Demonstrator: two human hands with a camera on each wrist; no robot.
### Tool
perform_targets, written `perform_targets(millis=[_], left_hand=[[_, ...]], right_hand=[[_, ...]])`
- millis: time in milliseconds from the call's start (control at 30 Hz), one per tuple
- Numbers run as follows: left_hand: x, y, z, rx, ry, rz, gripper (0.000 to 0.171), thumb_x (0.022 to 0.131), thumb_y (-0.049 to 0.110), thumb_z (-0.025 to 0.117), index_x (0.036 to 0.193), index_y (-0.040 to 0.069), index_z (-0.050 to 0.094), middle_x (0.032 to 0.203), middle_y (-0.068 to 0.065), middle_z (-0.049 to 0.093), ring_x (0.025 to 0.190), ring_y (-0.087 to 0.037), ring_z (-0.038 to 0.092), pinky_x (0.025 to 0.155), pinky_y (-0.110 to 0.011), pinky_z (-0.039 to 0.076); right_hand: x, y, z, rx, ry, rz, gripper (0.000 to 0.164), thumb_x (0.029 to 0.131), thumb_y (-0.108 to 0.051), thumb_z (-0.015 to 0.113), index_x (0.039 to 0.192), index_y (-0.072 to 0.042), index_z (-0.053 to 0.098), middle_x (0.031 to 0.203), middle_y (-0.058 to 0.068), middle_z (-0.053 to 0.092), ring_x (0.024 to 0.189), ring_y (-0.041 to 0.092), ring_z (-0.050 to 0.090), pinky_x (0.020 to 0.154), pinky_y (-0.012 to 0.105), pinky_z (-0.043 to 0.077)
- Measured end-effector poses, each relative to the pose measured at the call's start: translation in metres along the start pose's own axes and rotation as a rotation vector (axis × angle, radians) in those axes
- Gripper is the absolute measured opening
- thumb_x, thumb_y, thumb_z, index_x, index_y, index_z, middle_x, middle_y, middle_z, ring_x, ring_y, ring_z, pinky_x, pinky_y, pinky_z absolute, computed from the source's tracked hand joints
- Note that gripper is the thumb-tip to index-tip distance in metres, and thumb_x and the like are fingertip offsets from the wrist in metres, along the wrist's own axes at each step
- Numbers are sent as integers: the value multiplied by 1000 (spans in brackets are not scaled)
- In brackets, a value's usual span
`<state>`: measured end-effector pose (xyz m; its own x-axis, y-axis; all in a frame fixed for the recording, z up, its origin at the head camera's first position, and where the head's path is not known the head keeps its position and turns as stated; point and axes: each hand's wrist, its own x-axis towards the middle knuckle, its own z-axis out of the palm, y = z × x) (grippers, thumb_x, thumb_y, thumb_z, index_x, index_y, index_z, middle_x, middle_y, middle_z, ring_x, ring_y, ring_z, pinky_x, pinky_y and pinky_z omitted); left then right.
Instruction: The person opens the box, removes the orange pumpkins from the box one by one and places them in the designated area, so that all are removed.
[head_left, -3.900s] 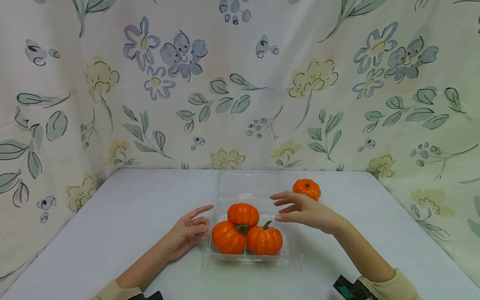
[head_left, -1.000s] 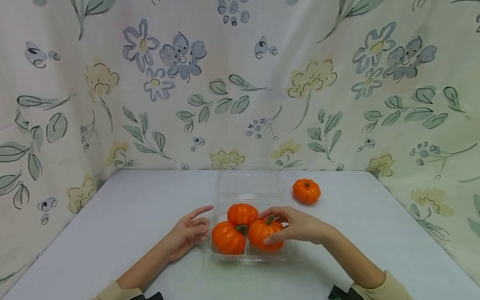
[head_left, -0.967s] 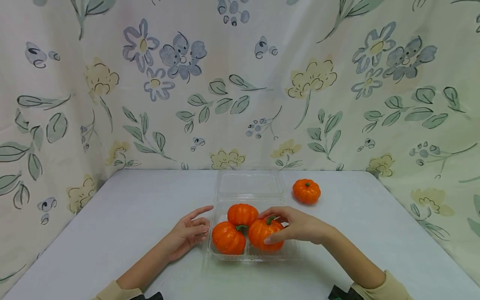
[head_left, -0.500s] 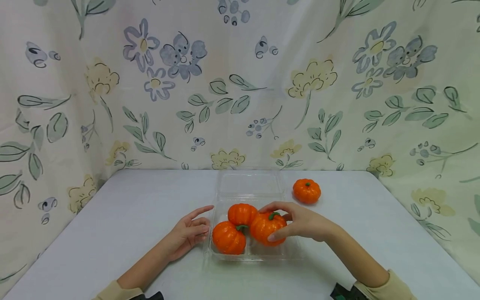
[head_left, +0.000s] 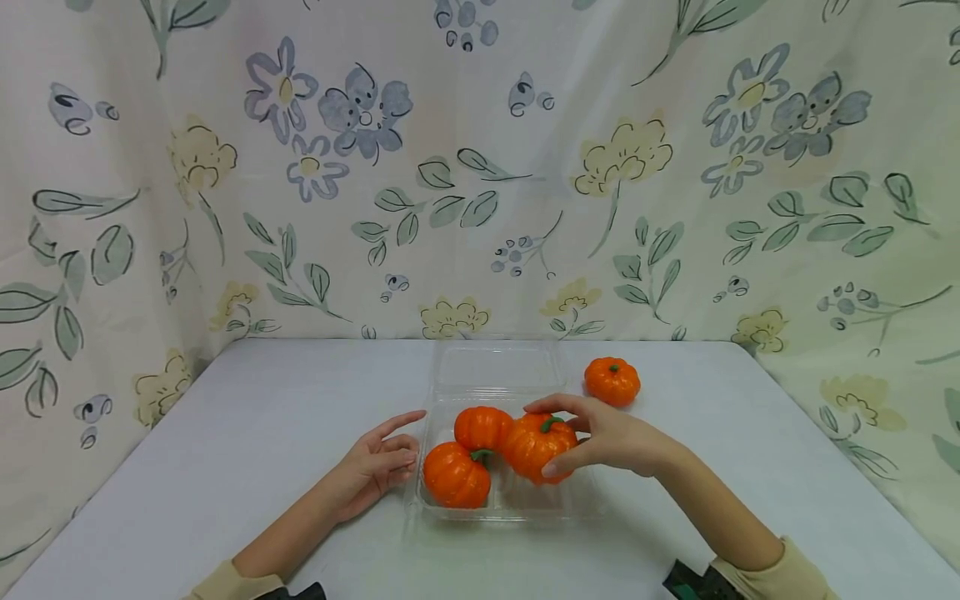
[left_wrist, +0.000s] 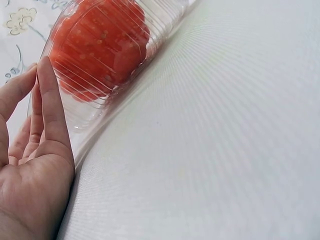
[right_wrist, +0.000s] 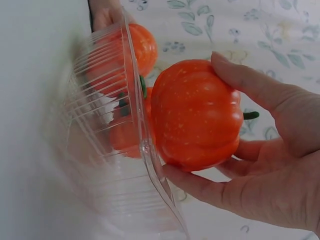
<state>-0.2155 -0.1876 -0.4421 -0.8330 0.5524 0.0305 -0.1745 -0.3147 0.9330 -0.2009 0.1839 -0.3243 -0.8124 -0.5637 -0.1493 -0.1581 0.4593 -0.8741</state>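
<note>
My right hand [head_left: 618, 433] grips a small orange pumpkin [head_left: 538, 450] with a green stem, thumb on the near side and fingers around the far side. In the right wrist view this pumpkin [right_wrist: 197, 115] is at the rim of the clear plastic box [right_wrist: 145, 145], partly above it. Two more pumpkins lie in the left part of the box: one in front [head_left: 456, 477], one behind [head_left: 482, 429]. My left hand [head_left: 375, 462] rests against the box's left side, fingers extended; in the left wrist view its fingertips [left_wrist: 46, 67] touch the clear wall.
The box's clear lid [head_left: 498, 367] lies folded back behind it. Another orange pumpkin [head_left: 612, 382] stands on the white table [head_left: 300, 400] at the back right, beyond my right hand. A flowered curtain [head_left: 480, 208] hangs behind the table.
My right hand has come from above the box's right side, gripped the front right pumpkin and raised it up and slightly rightward. The left hand and the other pumpkins have stayed in place.
</note>
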Motion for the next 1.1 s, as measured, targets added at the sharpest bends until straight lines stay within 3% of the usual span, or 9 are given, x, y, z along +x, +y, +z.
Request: perform_targets(millis=[767, 1100], left_hand=[[0, 0, 1, -5, -30, 21, 52, 107, -2, 53, 154, 18, 46, 103, 5, 66, 85, -6, 65, 86, -19, 60], [0, 0, 1, -3, -20, 13, 53, 107, -1, 55, 155, 18, 44, 104, 4, 65, 85, -6, 65, 87, -19, 60]], right_hand=[[-11, -4, -18, 13, 48, 6, 70, 87, -22, 85, 149, -11, 55, 155, 19, 48, 125, 33, 58, 98, 44, 59], [-16, -2, -31, 6, 93, 1, 71, 86, -22, 86, 148, -6, 54, 144, 18, 57, 123, 33, 59, 94, 37, 58]])
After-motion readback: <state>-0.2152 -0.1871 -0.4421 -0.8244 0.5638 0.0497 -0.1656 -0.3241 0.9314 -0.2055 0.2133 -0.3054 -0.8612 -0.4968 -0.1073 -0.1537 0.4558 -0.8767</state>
